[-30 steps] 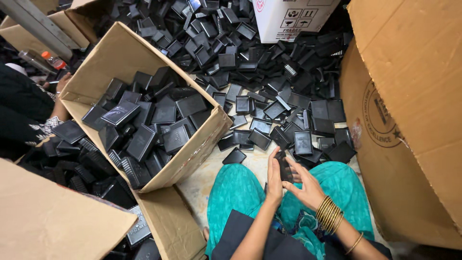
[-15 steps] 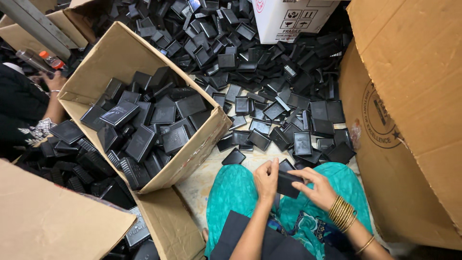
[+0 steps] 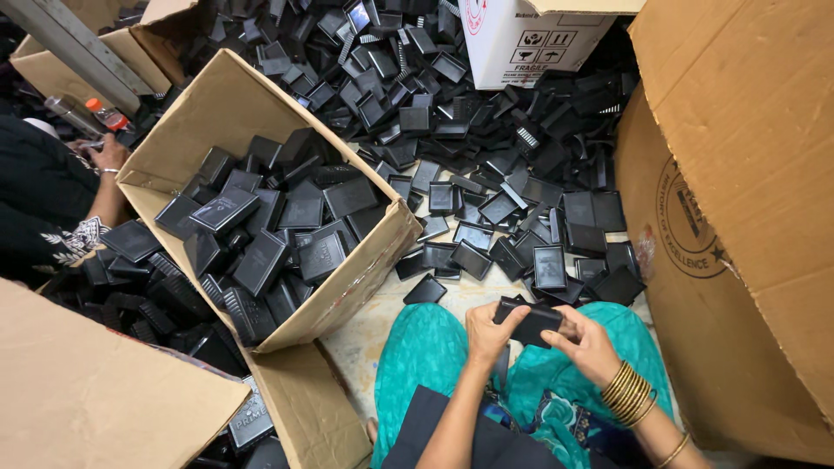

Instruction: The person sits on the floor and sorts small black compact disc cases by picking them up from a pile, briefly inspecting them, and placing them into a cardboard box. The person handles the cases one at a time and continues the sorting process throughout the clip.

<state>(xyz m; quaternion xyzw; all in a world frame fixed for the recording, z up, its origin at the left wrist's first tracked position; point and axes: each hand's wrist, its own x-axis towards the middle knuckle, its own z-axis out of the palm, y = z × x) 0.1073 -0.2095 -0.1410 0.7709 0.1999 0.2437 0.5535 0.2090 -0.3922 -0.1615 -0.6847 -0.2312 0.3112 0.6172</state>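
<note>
On a floor (image 3: 382,326) strewn with black plastic cases, the small black case (image 3: 530,323) sits over the teal lap, left hand (image 3: 489,332) and right hand (image 3: 591,347) fingers closed round its ends, and a loose hold could drop it beside the open cardboard box (image 3: 365,269) to its left.
</note>
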